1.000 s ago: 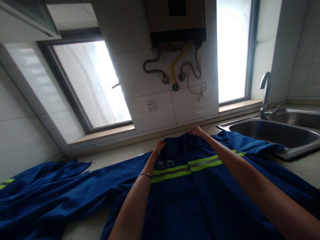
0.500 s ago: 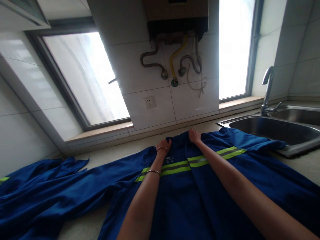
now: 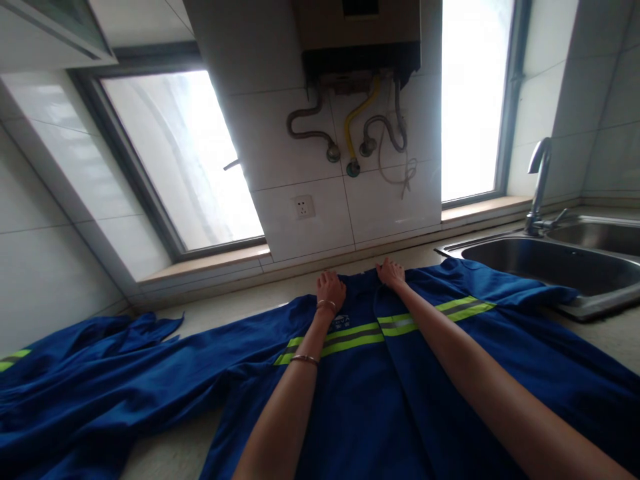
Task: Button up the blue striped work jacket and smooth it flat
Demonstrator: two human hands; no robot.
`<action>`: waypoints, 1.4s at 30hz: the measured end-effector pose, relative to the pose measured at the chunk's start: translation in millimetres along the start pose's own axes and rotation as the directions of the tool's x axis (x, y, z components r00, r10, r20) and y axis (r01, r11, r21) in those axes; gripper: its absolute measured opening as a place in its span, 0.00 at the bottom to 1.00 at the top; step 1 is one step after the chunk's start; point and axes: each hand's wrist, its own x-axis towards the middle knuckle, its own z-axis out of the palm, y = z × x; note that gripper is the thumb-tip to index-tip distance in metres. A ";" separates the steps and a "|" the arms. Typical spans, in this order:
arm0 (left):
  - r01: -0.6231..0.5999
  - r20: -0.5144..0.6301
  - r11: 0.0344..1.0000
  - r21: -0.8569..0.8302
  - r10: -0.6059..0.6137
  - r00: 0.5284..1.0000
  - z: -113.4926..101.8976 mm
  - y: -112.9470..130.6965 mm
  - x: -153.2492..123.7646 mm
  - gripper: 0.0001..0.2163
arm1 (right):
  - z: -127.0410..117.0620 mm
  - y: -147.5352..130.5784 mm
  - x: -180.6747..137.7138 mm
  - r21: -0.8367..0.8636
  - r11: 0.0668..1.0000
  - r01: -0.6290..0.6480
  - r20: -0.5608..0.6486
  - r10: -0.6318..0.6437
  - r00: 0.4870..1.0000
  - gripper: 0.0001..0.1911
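A blue work jacket (image 3: 380,400) with yellow-green reflective stripes lies spread front-up on the countertop (image 3: 240,310). My left hand (image 3: 330,290) rests on its collar area, left of the front opening, fingers curled down onto the cloth. My right hand (image 3: 391,272) lies on the collar's right side, fingers pressed onto the fabric. Both arms stretch forward over the jacket. One sleeve (image 3: 150,373) runs out to the left.
More blue cloth with a reflective stripe (image 3: 75,347) is bunched at the far left. A steel sink (image 3: 550,263) with a tap (image 3: 539,180) stands at the right. The tiled wall holds a socket (image 3: 303,207), pipes and a water heater (image 3: 357,40) between two windows.
Both hands have shifted slightly along the collar and now press flatter onto it; the jacket's top edge looks smoother. The camera has tilted a little.
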 end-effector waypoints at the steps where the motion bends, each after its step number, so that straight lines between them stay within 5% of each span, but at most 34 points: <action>1: -0.081 0.021 0.997 0.003 0.080 0.997 1.9 5.9 -3.2 0.21 | -1.5 0.3 -0.6 0.015 1.000 0.018 -0.017 -0.018 1.000 0.28; 3: -0.153 0.124 0.988 -0.013 0.153 0.980 7.9 16.6 -9.5 0.24 | -6.1 1.9 -2.1 0.077 0.994 0.074 -0.093 -0.067 0.993 0.25; 7: -0.109 0.349 0.989 -0.101 0.138 0.927 18.9 23.5 -17.0 0.29 | -15.5 6.3 -7.3 0.179 0.965 0.193 -0.255 -0.144 0.956 0.20; 11: -0.117 0.392 0.976 -0.183 0.182 0.902 16.2 17.4 -17.3 0.23 | -18.2 7.6 -10.8 0.135 0.964 0.227 -0.056 -0.221 0.974 0.18; 14: -0.247 0.329 0.945 -0.214 0.308 0.893 11.0 17.1 -16.5 0.20 | -21.2 5.4 -8.1 0.115 0.964 0.239 0.065 -0.247 0.967 0.16; 18: -0.396 0.308 0.869 -0.295 0.479 0.822 11.8 19.6 -13.2 0.25 | -27.3 4.4 -9.8 0.121 0.942 0.313 0.218 -0.333 0.917 0.22; 26: -0.144 0.429 0.789 -0.597 0.466 0.774 13.0 7.1 2.1 0.22 | -28.8 33.0 -30.3 0.183 0.829 0.529 0.329 -0.559 0.761 0.47; 31: -0.014 0.426 0.662 -0.749 0.499 0.754 4.0 2.7 2.7 0.19 | -39.4 55.0 -24.1 0.059 0.866 0.497 0.406 -0.476 0.780 0.59; 35: 0.066 0.384 0.575 -0.815 0.451 0.806 -3.4 1.4 -0.9 0.16 | -41.3 62.8 -23.6 0.037 0.867 0.497 0.448 -0.459 0.767 0.59; 38: -0.017 0.336 0.654 -0.756 0.410 0.848 -9.5 7.0 -4.3 0.15 | -40.1 63.7 -26.6 0.024 0.860 0.510 0.447 -0.465 0.764 0.57; 42: -0.347 0.236 0.820 -0.455 0.487 0.841 -17.4 25.6 -12.6 0.14 | -38.7 63.2 -32.0 0.000 0.842 0.539 0.404 -0.493 0.770 0.54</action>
